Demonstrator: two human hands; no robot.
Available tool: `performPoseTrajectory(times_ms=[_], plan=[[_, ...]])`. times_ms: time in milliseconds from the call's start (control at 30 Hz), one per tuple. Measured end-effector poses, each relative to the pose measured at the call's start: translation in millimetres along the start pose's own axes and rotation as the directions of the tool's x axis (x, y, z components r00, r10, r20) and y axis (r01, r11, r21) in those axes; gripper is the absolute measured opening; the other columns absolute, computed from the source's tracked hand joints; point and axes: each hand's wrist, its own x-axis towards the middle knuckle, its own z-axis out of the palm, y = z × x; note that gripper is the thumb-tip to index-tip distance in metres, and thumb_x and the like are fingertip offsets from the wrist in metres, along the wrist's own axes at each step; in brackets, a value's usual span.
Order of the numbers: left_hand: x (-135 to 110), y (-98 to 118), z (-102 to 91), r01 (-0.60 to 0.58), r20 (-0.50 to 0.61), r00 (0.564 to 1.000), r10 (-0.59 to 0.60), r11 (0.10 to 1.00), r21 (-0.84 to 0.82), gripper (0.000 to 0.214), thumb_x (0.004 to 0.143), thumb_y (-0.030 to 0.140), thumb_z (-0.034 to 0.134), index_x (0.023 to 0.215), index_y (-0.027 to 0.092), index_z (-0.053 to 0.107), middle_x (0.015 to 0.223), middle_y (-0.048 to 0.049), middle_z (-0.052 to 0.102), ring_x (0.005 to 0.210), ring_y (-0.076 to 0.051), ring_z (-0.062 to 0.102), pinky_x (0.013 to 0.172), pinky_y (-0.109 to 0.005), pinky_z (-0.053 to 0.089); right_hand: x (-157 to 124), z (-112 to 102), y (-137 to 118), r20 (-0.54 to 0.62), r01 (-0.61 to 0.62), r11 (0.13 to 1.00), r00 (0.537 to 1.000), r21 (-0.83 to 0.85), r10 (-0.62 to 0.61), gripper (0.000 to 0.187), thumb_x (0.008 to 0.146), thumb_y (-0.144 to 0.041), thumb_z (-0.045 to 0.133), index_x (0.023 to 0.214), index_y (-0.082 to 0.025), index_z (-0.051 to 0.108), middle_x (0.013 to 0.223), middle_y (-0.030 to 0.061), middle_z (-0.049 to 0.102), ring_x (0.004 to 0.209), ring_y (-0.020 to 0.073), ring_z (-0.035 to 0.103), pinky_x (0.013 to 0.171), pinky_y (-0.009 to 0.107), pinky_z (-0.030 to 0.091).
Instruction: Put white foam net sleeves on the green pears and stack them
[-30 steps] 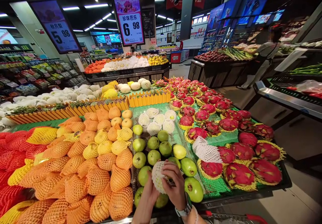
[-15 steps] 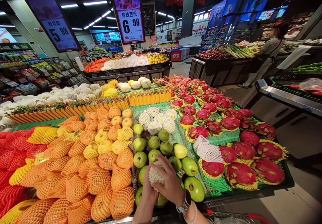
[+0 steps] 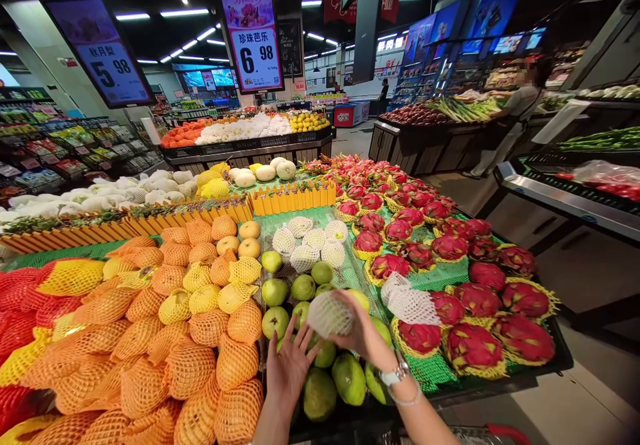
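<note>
A guava in a white foam net (image 3: 329, 314) is in my right hand (image 3: 361, 330), its fingers curved around the far side; the net is blurred by motion. Just left of it, my left hand (image 3: 288, 364) is palm up with the fingers spread, holding nothing. Both hands are over loose green guavas (image 3: 319, 395) in the middle section of the display. Farther back in that section lie several guavas in white foam nets (image 3: 315, 239). A silver watch (image 3: 395, 373) and a bracelet are on my right wrist.
Orange-netted pears (image 3: 193, 372) fill the left side. Dragon fruit (image 3: 474, 348) in yellow nets covers the right, with loose white foam nets (image 3: 413, 300) beside it. An orange picket divider (image 3: 295, 198) runs behind. A person (image 3: 520, 108) stands at the far right. Part of a red handle (image 3: 507, 434) shows below.
My hands have come apart: the left has opened and moved left, while the right has lifted the netted guava up and to the right. The view has shifted slightly.
</note>
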Motion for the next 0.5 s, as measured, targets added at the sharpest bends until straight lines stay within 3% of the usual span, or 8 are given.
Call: performPoseTrajectory(times_ms=[100, 233, 367, 500], plan=[[-4.3, 6.7, 1.0, -0.042, -0.016, 0.999, 0.041, 0.999, -0.019, 0.049, 0.097, 0.046, 0.042, 0.138, 0.022, 0.055, 0.146, -0.0146, 0.057, 0.145, -0.029, 0.040, 0.122, -0.052, 0.023, 34.6, -21.9, 37.8, -0.181, -0.093, 0.991, 0.981, -0.094, 0.075, 0.062, 0.073, -0.033, 0.072, 0.130, -0.020, 0.049, 0.130, 0.0130, 0.059, 0.124, 0.0301, 0.056, 0.112, 0.052, 0.041], [-12.6, 5.1, 3.6, -0.077, -0.218, 0.971, 0.097, 0.992, 0.099, 0.036, 0.096, 0.027, 0.049, 0.128, 0.019, 0.063, 0.133, -0.0152, 0.067, 0.132, -0.028, 0.057, 0.116, -0.046, 0.037, 69.6, -37.1, 80.4, -0.235, -0.140, 0.972, 0.967, -0.190, 0.094, 0.056, 0.069, -0.032, 0.069, 0.121, -0.018, 0.053, 0.119, 0.0105, 0.059, 0.118, 0.0307, 0.057, 0.107, 0.053, 0.043], [-16.9, 2.7, 7.6, -0.055, -0.361, 0.927, 0.101, 0.989, 0.134, 0.030, 0.094, 0.020, 0.048, 0.116, 0.014, 0.067, 0.112, -0.0162, 0.075, 0.106, -0.025, 0.072, 0.102, -0.042, 0.052, 76.3, -27.5, 98.8, -0.233, -0.120, 0.965, 0.970, -0.234, 0.064, 0.050, 0.069, -0.031, 0.070, 0.116, -0.018, 0.056, 0.114, 0.0082, 0.061, 0.112, 0.0291, 0.059, 0.103, 0.050, 0.046], [-16.6, 6.1, 12.1, -0.036, -0.401, 0.912, 0.081, 0.992, 0.120, 0.032, 0.092, 0.019, 0.046, 0.117, 0.011, 0.065, 0.094, -0.0144, 0.077, 0.089, -0.024, 0.075, 0.091, -0.040, 0.059, 71.5, -14.7, 101.4, -0.257, -0.088, 0.957, 0.966, -0.277, 0.014, 0.045, 0.081, -0.038, 0.064, 0.118, -0.014, 0.057, 0.115, 0.0099, 0.062, 0.113, 0.0280, 0.060, 0.100, 0.045, 0.048]])
